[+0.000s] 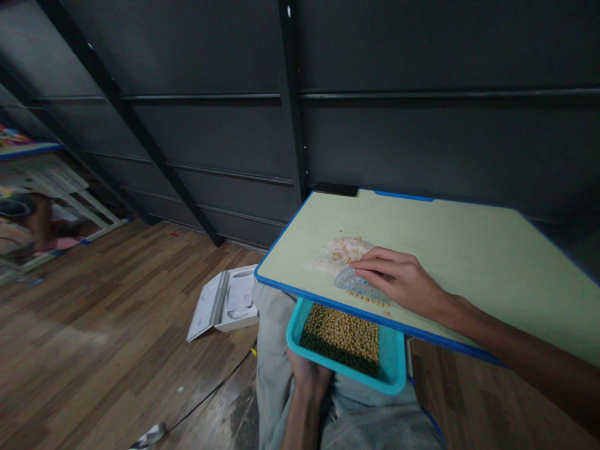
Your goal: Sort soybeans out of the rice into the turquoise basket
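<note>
My right hand (398, 278) is closed on a clear plastic protractor (359, 284), which lies against the pale green tabletop (459, 262). Around the protractor's far side is a spread of white grains (323, 261) mixed with yellowish beans (349, 249). A short row of beans (368, 299) sits between the protractor and the blue table edge. Below that edge, my left hand (309, 370) grips a turquoise tray (347, 369) from underneath, its fingers mostly hidden. Inside the tray are tan beans (344, 328) and dark green ones (335, 353).
A flat black object (336, 189) lies at the table's far edge against the dark panelled wall (225, 131). On the wooden floor to the left are an open white box (229, 303) and a black cable (210, 394). Another person's leg (41, 222) shows at far left.
</note>
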